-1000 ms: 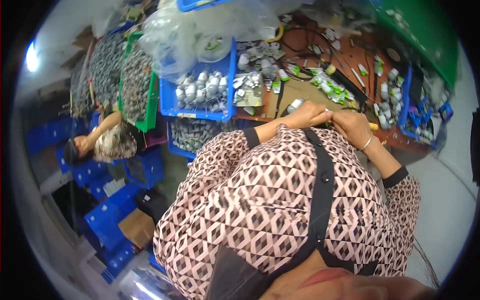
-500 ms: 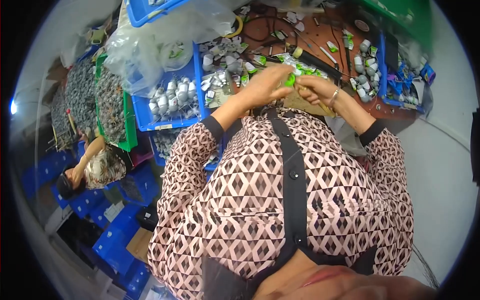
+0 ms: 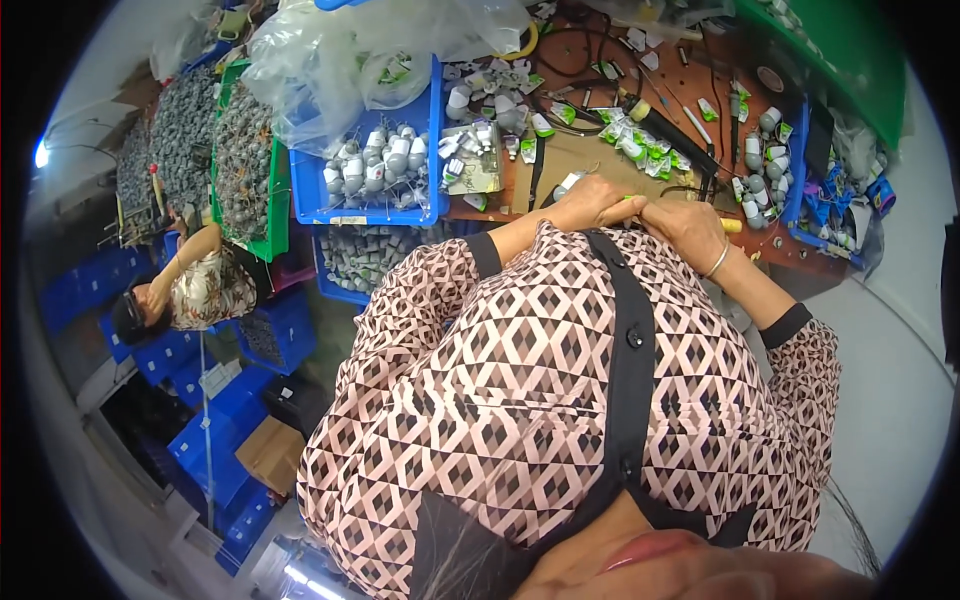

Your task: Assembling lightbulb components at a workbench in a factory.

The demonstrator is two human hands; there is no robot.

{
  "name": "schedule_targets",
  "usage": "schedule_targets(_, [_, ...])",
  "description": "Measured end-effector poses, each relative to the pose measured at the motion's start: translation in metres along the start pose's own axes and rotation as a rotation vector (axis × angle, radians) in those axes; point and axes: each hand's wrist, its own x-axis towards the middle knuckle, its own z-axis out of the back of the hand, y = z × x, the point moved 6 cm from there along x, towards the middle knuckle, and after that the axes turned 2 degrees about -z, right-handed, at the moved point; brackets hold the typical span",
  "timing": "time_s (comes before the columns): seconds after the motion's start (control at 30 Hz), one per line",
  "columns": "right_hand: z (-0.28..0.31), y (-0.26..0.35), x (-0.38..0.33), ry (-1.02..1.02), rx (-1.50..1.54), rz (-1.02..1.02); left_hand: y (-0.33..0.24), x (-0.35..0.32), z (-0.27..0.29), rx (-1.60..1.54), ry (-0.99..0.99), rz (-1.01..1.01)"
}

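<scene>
My left hand (image 3: 598, 205) and my right hand (image 3: 688, 230) are close together at the table's near edge, against my shirt front. The fingers of both are curled, thumb sides facing each other. A sliver of green shows at the left fingertips; the rest of what they pinch is hidden. A white and grey bulb-shaped part (image 3: 568, 185) is beside the left hand, and I cannot tell if it is touched. Beside the right hand is a yellow handle-like piece (image 3: 732, 226), whether held or lying there is unclear. A brown board (image 3: 570, 155) lies just beyond the hands.
To the left stands a blue tray (image 3: 436, 180) of grey and white bulb-shaped parts. Green and white labelled pieces (image 3: 650, 150) lie beyond the board, near a black rod (image 3: 690, 145). More bulb parts (image 3: 765, 170) are at the right. Another person (image 3: 195, 285) is far left.
Both hands have come down toward my body, from above the board to the table edge. The bright green piece seen at the left fingers is now almost wholly hidden. The view has shifted.
</scene>
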Motion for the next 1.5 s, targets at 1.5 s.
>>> schedule_targets(1.5, [-0.026, -0.019, -0.001, 0.655, 1.540, -0.778, -0.030, 0.005, 0.036, 0.296, 0.049, -0.197])
